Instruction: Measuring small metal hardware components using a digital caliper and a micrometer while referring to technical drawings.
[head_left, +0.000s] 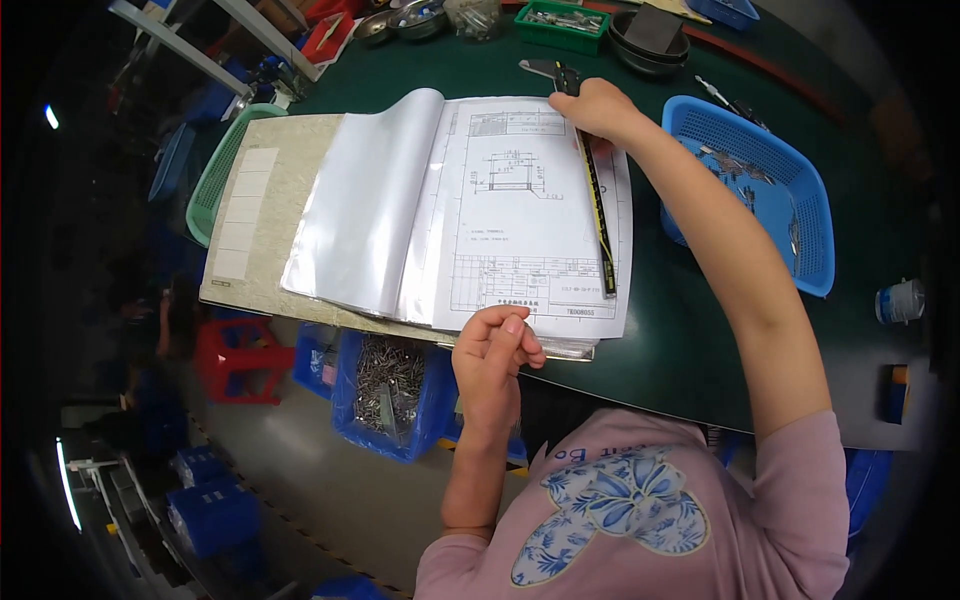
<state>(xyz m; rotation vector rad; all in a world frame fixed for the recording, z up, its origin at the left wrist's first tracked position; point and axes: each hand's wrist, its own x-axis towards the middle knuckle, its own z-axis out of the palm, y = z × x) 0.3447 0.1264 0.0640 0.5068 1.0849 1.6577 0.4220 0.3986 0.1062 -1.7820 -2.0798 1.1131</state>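
Above the far right part of an open binder (238,205), my right hand (603,112) is closed around a caliper (598,205). Its jaws point to the upper left, and its long dark beam slants down across the right side of a drawing sheet (500,225). A clear plastic sleeve (365,220) curls up beside the sheet. My left hand (490,365) is at the binder's near edge, palm up, with thumb and fingers pinched together. Whatever may be between those fingers is too small to make out.
A blue basket (815,255) with small metal parts stands right on the green table (650,375). Along the back are a green tray (562,38) and dark bowls (648,60). Below the near edge are a blue bin (350,425) of metal parts and a red stool (240,360).
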